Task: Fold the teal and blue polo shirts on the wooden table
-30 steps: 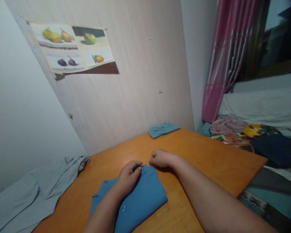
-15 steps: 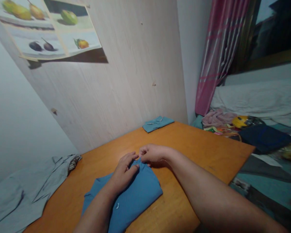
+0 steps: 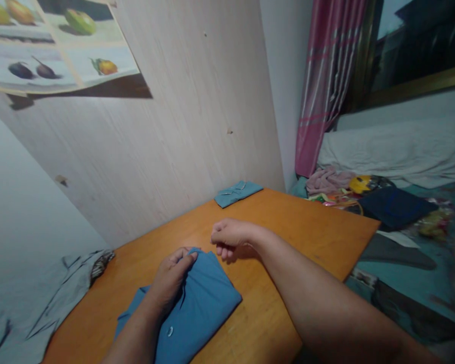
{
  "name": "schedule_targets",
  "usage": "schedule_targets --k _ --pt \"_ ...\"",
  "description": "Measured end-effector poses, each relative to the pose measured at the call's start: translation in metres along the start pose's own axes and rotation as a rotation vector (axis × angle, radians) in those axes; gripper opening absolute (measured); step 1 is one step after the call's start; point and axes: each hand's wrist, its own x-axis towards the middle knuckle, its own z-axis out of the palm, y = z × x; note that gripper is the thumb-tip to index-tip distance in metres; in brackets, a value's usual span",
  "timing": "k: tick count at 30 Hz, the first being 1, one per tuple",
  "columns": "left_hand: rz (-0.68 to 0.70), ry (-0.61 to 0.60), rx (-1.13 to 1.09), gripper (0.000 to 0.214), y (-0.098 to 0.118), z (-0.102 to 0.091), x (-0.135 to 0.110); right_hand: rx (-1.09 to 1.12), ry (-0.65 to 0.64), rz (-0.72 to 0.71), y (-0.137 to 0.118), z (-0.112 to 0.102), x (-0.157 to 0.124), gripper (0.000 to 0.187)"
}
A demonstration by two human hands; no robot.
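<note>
A folded blue shirt (image 3: 200,303) lies on the orange wooden table (image 3: 288,227) in front of me. My left hand (image 3: 170,278) rests on its far left corner, fingers curled and pinching the cloth. My right hand (image 3: 229,237) hovers just off the shirt's far edge, fingers curled in loosely with nothing in them. A second folded blue shirt (image 3: 237,192) sits at the table's far edge against the wall.
A grey garment (image 3: 34,303) lies heaped off the table's left side. A wooden panel wall (image 3: 182,126) with a fruit poster (image 3: 53,45) stands behind the table. To the right are a pink curtain (image 3: 326,81), a bed (image 3: 394,146) and scattered clothes (image 3: 364,192).
My right hand has let go of the shirt's far edge and lifted slightly away. My left hand has slid left along the shirt's edge. The view has shifted to the right.
</note>
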Motion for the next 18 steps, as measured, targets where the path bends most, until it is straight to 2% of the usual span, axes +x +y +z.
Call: schedule_targets --k 4,10,13,18 --pt "-0.025 0.005 -0.019 0.036 0.001 -0.001 0.002 -0.048 -0.224 0.01 0.003 -0.001 -0.003 0.019" --pt "-0.029 0.016 0.034 0.031 0.002 -0.001 0.001 -0.044 -0.449 -0.007 0.01 0.007 -0.004 0.038" --pt "-0.033 0.005 0.051 0.032 0.004 -0.001 0.0 -0.048 -0.499 0.009 0.011 0.01 -0.005 0.038" --pt "0.0 -0.027 0.036 0.036 0.006 -0.001 -0.001 -0.039 -0.504 -0.001 0.007 0.013 -0.006 0.021"
